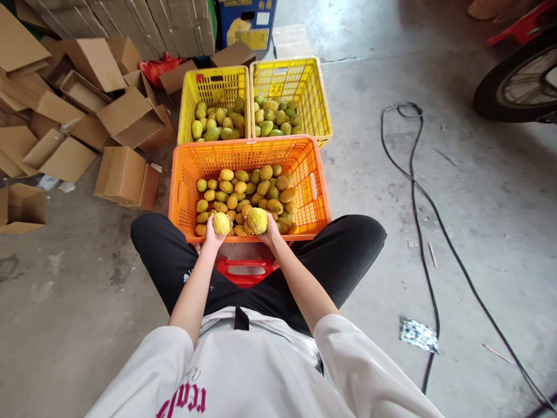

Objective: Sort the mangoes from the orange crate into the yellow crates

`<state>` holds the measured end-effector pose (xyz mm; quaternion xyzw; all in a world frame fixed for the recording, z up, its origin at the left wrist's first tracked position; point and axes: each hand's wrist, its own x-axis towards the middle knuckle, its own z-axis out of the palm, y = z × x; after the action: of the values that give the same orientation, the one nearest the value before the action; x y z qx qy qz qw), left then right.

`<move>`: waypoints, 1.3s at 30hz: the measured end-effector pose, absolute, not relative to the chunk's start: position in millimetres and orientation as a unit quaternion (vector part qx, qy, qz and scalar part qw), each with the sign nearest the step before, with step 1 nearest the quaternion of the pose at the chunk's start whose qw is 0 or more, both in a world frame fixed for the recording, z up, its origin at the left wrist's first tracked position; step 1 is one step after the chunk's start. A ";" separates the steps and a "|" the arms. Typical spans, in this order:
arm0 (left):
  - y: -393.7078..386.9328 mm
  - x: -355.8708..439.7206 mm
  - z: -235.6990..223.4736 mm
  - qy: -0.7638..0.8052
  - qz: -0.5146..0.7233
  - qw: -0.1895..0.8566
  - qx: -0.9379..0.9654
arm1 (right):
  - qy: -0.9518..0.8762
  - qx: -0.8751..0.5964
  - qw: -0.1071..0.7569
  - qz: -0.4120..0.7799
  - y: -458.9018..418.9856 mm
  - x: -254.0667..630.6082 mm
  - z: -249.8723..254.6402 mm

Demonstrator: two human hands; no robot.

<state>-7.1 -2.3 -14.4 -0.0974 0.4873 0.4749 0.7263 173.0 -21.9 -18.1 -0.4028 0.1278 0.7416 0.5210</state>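
Note:
My left hand (212, 234) is closed round a rounded yellow fruit (221, 223) at the near side of an orange plastic crate (319, 223). In my right hand (271, 230) sits a larger, lumpy yellow fruit (257, 220), with the fingers wrapped round its side. Both fruits are held side by side, a little apart, above the crate's near rim. Inside the crate lies a heap of oval yellow, orange and greenish fruits (232, 202). Their exact kind I cannot make out.
Two yellow crates (325, 110) with more fruit stand against the orange crate's far side. Open cardboard boxes (124, 174) lie in a pile on the left. A black cable (415, 215) loops over the floor on the right, below a wheel (522, 84). A red plastic piece (247, 280) shows between my legs.

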 end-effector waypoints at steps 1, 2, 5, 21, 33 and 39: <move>-2.8 -7.6 -13.2 0.482 0.475 0.730 -0.095 | 0.130 -0.398 0.525 0.741 -21.7 172.7 -18.6; -3.2 -8.1 -12.5 0.479 0.475 0.733 -0.091 | 0.132 -0.393 0.527 0.742 -21.5 172.5 -19.7; -4.5 -9.7 -11.8 0.468 0.474 0.742 -0.074 | 0.129 -0.390 0.531 0.741 -21.3 173.1 -24.5; -5.7 -9.3 -13.3 0.515 0.490 0.699 -0.076 | 0.097 -0.404 0.549 0.725 -24.4 174.6 -25.2; -2.3 -8.7 -13.5 0.496 0.467 0.729 -0.070 | 0.135 -0.383 0.552 0.728 -23.9 175.8 -21.1; -4.4 -9.3 -17.4 0.478 0.453 0.749 -0.061 | 0.104 -0.393 0.537 0.739 -23.3 176.4 -21.9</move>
<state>-9.3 -4.4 -17.4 -0.0613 0.4785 0.4535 0.7495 176.4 -23.3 -21.9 -0.3929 0.1040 0.7394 0.5368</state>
